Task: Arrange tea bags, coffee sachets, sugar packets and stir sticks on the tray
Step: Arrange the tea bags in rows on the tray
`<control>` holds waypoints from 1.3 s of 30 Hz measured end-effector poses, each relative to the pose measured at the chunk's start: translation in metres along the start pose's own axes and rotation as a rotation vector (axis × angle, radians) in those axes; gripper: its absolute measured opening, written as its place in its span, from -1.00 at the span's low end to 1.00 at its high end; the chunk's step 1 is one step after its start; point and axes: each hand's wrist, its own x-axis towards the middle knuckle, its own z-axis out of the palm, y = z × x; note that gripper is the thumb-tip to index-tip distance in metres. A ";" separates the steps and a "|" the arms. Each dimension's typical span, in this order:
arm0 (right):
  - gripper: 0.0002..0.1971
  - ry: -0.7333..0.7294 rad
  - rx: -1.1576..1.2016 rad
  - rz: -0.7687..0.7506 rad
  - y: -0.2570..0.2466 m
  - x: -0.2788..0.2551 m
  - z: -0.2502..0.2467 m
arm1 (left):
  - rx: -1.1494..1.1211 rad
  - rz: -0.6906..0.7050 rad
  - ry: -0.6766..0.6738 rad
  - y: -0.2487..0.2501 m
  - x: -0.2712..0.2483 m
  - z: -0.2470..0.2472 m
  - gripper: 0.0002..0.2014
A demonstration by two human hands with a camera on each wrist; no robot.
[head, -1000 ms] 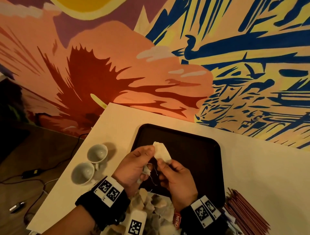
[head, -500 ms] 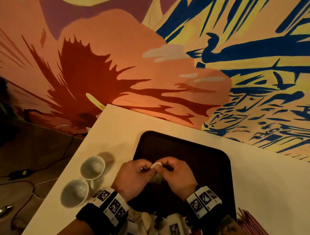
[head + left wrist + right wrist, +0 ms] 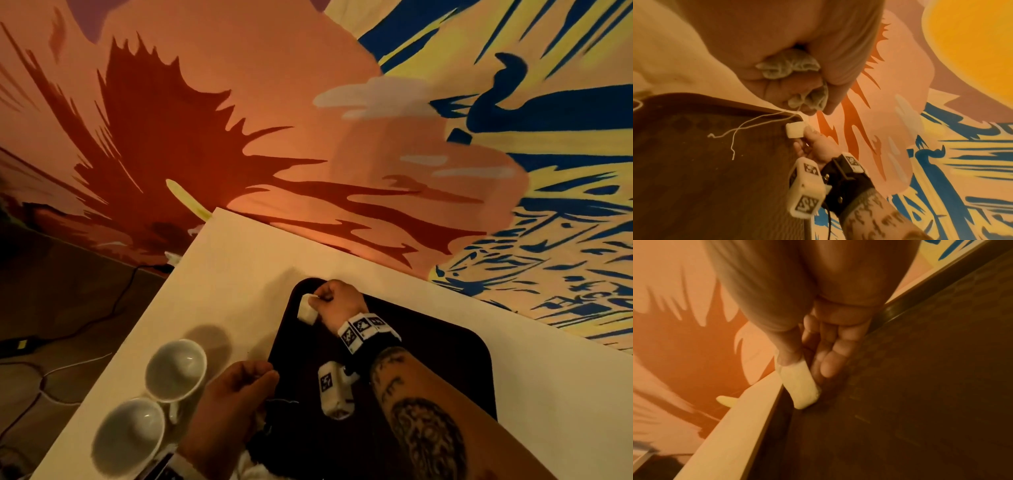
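White ceramic cups (image 3: 150,394), two of them, sit at the left on the table (image 3: 239,260), off the tray. Next comes the left hand (image 3: 236,404), at the tray's near-left edge, fingers curled around crumpled tea bags (image 3: 789,68) whose strings trail loose. Further right, the right hand (image 3: 337,301) pinches one tea bag (image 3: 306,311) between thumb and fingers, lowering it into the far-left corner of the dark tray (image 3: 445,359). Nothing else shows on the tray, so I judge the job barely begun: remaining bags, coffee, sugar and sticks are all left.
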 end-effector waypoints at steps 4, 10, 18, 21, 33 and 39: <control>-0.87 0.039 -0.015 0.026 -0.008 0.017 -0.004 | -0.061 0.007 -0.012 0.002 0.002 -0.002 -0.93; -0.77 0.040 -0.017 0.098 -0.017 0.028 -0.001 | -0.146 0.021 -0.024 0.005 0.008 -0.003 -0.62; -0.74 0.063 -0.003 0.129 -0.019 0.026 -0.005 | -0.119 0.050 -0.030 0.013 0.005 0.004 -0.91; -0.70 0.081 0.076 0.151 -0.018 0.021 -0.008 | -0.094 0.083 -0.055 0.016 0.004 0.010 -0.86; -0.66 -0.325 0.672 -0.165 -0.015 -0.151 -0.006 | -0.328 0.288 0.000 0.037 -0.021 0.054 -0.81; -0.86 -0.121 0.580 -0.230 -0.013 -0.177 -0.012 | -0.327 0.346 0.035 0.030 -0.031 0.067 -0.85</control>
